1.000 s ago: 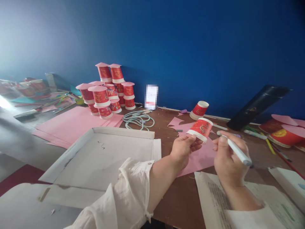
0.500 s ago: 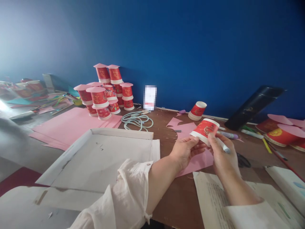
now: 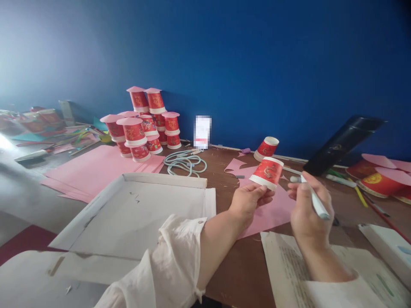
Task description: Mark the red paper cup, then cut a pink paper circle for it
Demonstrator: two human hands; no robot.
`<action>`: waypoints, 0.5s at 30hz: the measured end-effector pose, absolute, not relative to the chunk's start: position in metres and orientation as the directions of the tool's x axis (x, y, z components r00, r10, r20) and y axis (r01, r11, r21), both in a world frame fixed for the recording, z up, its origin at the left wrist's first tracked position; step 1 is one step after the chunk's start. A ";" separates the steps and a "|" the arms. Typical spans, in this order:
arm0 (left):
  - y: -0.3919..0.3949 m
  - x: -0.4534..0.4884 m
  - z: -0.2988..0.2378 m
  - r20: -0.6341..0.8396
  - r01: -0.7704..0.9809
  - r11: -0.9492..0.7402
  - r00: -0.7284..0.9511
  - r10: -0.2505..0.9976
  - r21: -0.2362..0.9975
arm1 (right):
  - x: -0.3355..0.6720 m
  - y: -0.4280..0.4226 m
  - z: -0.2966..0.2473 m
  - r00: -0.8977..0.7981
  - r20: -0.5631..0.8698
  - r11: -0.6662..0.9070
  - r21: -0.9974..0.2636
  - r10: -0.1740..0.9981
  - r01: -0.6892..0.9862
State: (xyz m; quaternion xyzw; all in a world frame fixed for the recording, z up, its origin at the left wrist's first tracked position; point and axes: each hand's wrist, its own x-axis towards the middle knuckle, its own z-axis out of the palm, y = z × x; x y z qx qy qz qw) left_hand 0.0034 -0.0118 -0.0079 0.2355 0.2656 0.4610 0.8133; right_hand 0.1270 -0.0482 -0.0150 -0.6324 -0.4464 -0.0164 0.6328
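My left hand (image 3: 248, 205) grips a red paper cup (image 3: 267, 172) by its white rim. The cup is tilted, rim toward me, with a gold dragon print facing up. To its right, my right hand (image 3: 311, 211) is closed around a white marker (image 3: 317, 201), apart from the cup. A small pale end (image 3: 295, 179) shows by the right fingers; I cannot tell whether it belongs to another pen. Beneath the hands lies a cut sheet of pink paper (image 3: 272, 218). Just behind the held cup stands another red paper cup (image 3: 268, 146), upside down.
Stacked red cups with pink paper discs (image 3: 134, 131) stand at the left behind pink sheets (image 3: 80, 169). A white box lid (image 3: 109, 222) lies in front of them. Nearby are a coiled cable (image 3: 184, 162), a leaning black bottle (image 3: 343, 143) and more cups (image 3: 382, 182) at the right.
My right hand has let go of the cup and moved right with the white marker. The left hand still holds the cup, now slightly further left and turned.
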 end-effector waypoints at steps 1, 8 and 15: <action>-0.011 0.004 -0.009 -0.208 -0.634 0.457 0.429 0.879 0.624 | 0.123 -0.052 -0.012 0.590 0.616 0.196 -0.760 0.523 0.620; -0.008 0.006 -0.019 -0.137 -0.663 0.431 0.448 0.883 0.612 | 0.110 -0.061 -0.005 0.277 0.770 0.343 -0.534 0.575 0.772; -0.007 0.007 -0.017 -0.153 -0.659 0.440 0.447 0.881 0.610 | 0.116 -0.055 -0.010 0.293 0.787 0.324 -0.518 0.543 0.792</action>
